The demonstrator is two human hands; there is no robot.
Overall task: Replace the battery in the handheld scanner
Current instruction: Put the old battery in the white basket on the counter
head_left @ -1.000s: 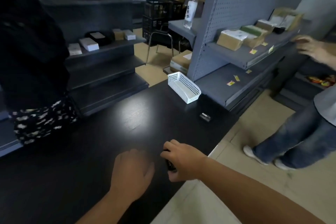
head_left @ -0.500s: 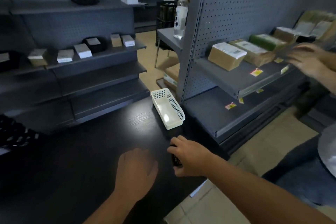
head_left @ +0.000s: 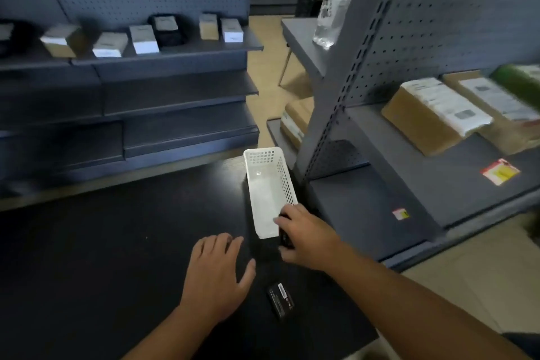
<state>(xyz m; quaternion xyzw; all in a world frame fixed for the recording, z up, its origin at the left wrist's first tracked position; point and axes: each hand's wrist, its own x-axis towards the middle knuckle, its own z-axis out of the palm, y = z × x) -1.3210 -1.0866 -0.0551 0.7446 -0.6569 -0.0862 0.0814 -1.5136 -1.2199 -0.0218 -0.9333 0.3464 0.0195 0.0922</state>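
Note:
My right hand [head_left: 306, 235] is curled around a dark handheld scanner [head_left: 285, 238], mostly hidden under my fingers, right at the near end of a white perforated basket [head_left: 270, 184] on the black table [head_left: 102, 257]. My left hand [head_left: 217, 275] rests flat, palm down, fingers spread, on the table just left of it and holds nothing. A small black battery [head_left: 281, 299] with a label lies on the table between my two forearms, touched by neither hand.
Grey pegboard shelving [head_left: 409, 155] stands close on the right with cardboard parcels [head_left: 432, 114] and price stickers. More shelves with small boxes [head_left: 143, 38] run along the back left. A water bottle [head_left: 336, 3] stands on a far table. The table's near right corner ends by the tiled floor.
My right hand with the scanner has moved forward up to the basket's near end. The view swung left and closer; the battery now shows between my arms, and the other person has left view.

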